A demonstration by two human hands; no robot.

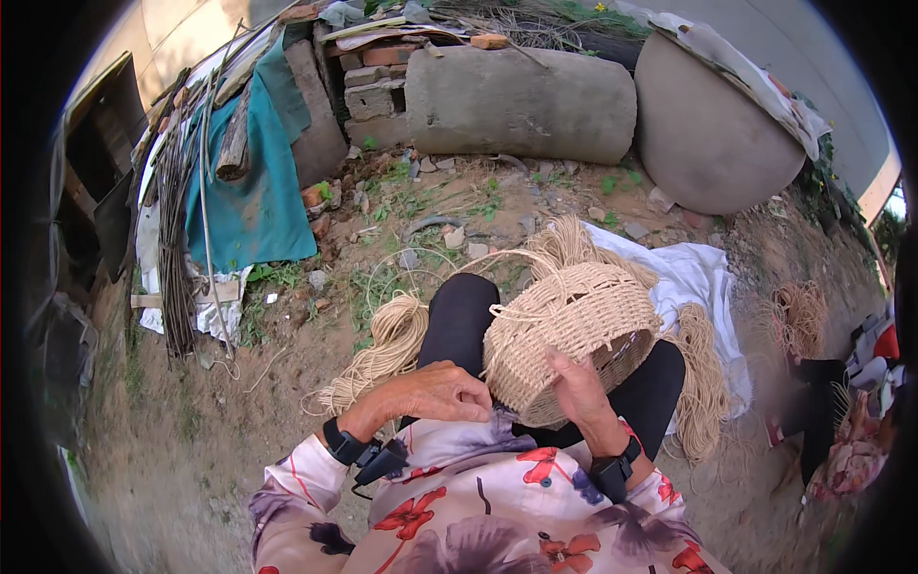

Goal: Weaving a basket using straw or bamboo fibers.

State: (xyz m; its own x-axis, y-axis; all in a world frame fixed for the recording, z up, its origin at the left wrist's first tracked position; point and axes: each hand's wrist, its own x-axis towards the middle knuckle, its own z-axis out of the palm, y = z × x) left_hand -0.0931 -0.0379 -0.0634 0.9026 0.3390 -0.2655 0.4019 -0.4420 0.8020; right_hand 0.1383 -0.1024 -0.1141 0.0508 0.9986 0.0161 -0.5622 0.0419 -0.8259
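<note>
Two hands meet on your lap over a half-woven straw basket (574,330). Furthest left, a teal tarp (256,182) hangs over stacked timber and rods. Nearer you, a bundle of pale straw cord (382,359) trails across the dirt beside your left knee. Your left hand (430,390) lies curled at the basket's lower edge, fingers folded in and pinching the weave there. The basket rests tilted on your thighs, its loose strands fanning upward. Your right hand (577,387) presses flat against the basket's side, fingers together. A white cloth (703,273) lies beyond it, and another person (851,411) sits at the far right
</note>
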